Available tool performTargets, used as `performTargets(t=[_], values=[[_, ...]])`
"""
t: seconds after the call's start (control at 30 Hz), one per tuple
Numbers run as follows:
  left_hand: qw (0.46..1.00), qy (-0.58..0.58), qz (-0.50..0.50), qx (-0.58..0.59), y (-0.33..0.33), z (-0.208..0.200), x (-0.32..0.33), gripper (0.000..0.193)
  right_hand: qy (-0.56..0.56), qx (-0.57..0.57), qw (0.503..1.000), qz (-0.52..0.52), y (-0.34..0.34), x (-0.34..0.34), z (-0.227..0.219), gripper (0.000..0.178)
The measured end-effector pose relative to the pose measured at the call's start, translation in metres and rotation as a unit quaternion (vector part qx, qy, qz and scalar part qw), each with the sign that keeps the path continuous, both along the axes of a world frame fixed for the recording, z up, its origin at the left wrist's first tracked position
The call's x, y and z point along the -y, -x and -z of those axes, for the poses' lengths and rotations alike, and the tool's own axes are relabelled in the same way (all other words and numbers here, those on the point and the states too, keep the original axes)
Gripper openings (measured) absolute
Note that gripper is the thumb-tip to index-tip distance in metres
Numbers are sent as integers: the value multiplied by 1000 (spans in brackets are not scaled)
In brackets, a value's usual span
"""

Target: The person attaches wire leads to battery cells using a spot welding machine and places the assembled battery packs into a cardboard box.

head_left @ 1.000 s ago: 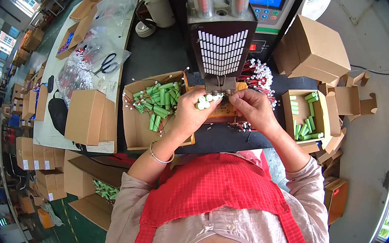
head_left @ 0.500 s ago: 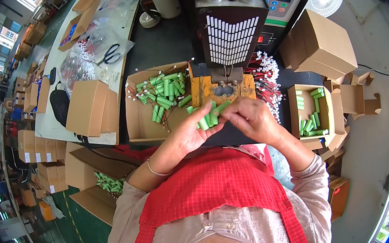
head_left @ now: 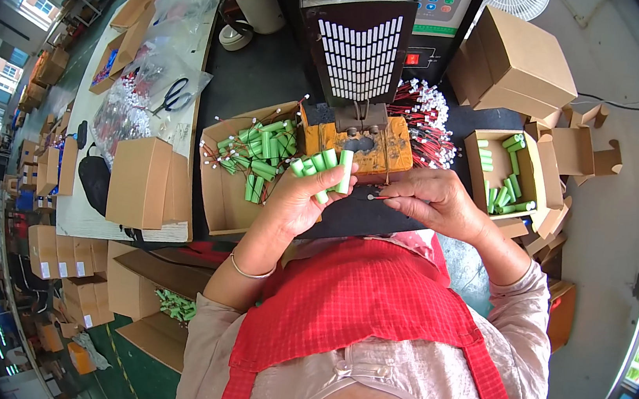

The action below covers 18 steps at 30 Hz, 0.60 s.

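Observation:
In my left hand (head_left: 297,201) I hold several green cylindrical battery cells (head_left: 344,172), fanned between thumb and fingers just in front of the machine's yellow block. My right hand (head_left: 439,200) is closed in a pinch to their right. From its fingertips a thin wire-like piece (head_left: 374,197) with a pale end sticks out toward the cells, apart from them. To the left, an open cardboard box (head_left: 213,199) contains more green cells with wires. The yellow metal block (head_left: 396,149) sits under the machine head (head_left: 358,54).
Red wires with white connectors (head_left: 431,121) lie heaped right of the block. Another cardboard box (head_left: 533,180) with green cells stands farther right. A bench on the left carries scissors (head_left: 174,95), plastic bags and a carton (head_left: 138,183). A closed carton (head_left: 516,64) stands at the back right.
My hands have drawn apart. The left hand has moved slightly left with the cells, turning them more upright; the right now pinches the thin piece away from them. The view has shifted slightly.

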<state>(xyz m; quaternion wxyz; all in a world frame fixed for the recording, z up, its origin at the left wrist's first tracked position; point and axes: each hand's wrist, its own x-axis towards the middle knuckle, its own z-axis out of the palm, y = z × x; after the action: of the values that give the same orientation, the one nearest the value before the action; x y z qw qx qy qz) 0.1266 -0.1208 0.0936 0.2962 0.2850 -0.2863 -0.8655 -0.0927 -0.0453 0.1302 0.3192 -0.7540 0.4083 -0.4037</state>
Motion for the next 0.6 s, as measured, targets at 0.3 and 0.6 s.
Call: performTargets(t=[0.3, 0.6], values=[[913, 339, -85, 210, 19, 2, 12, 27, -167, 242, 931, 218, -27, 10, 35, 14], [747, 585, -154, 277, 31, 17, 23, 20, -254, 244, 902, 248, -28, 29, 36, 18]])
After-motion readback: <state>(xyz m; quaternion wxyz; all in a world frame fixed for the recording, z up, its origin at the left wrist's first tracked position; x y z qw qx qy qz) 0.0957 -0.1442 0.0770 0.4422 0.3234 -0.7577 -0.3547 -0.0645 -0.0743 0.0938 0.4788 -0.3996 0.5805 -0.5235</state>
